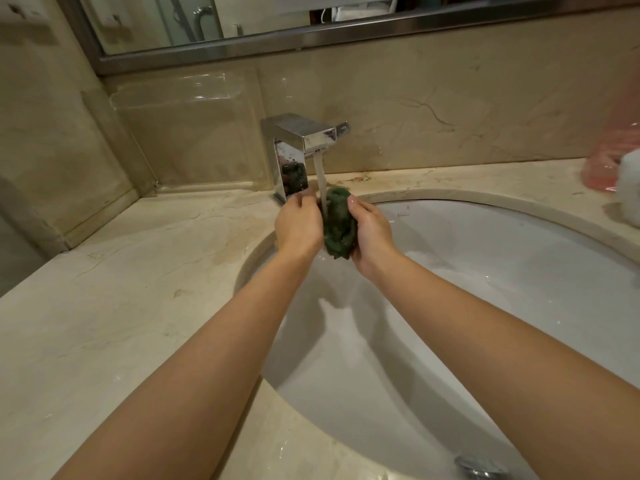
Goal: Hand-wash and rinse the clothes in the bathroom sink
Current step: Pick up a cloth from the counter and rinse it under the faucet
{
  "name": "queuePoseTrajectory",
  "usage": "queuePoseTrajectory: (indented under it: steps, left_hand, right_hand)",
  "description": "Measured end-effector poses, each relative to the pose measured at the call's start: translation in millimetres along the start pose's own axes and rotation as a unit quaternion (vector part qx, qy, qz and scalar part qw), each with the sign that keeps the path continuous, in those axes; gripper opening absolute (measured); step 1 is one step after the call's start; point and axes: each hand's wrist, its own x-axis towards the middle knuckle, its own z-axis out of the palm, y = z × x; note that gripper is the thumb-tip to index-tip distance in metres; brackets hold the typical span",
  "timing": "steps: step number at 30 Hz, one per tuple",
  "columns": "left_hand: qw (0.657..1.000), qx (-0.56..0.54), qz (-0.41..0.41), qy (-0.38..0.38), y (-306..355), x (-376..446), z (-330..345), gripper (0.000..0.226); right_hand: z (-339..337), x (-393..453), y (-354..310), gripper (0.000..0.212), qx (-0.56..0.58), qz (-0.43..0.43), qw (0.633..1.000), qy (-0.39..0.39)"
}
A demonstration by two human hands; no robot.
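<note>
While tap runs, both hands' grip round green cloth (339, 223); L hand (298, 227), R hand (372, 233)

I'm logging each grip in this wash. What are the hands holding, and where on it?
Both hold the bunched green cloth under the tap's stream: the left hand grips its left side, the right hand its right side.

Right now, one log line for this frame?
step: rinse | hands: left hand and right hand grip green cloth | faucet: running onto cloth | place: over sink | sink: foamy water
</note>
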Motion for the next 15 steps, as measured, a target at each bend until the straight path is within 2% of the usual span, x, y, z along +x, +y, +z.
queuePoseTrajectory:
  steps: [2,5,9,12,15]
  left_hand:
    - [1.0,0.016,0.002,0.012,0.7,0.6,-1.6,0.034]
    - [1.0,0.016,0.005,-0.021,1.3,-1.1,-2.3,0.017]
    - [0.996,0.015,0.039,-0.075,-0.4,-3.6,-4.1,0.004]
    - [0.992,0.02,0.037,-0.12,0.0,-6.6,-2.8,0.014]
    - [0.992,-0.023,0.01,-0.121,4.4,-10.9,-2.5,0.03]
  right_hand:
    - [-2.2,1.0,0.4,0.024,0.008,0.02,1.0,0.013]
    - [-7.8,-0.1,-4.8,0.052,0.08,0.09,0.992,-0.023]
    - [-9.7,-3.7,-10.0,0.065,0.112,0.119,0.985,-0.064]
    - [-11.6,-6.1,-10.7,0.074,0.104,0.145,0.98,-0.084]
    - [-14.6,-9.1,-15.7,0.067,0.119,0.137,0.976,-0.121]
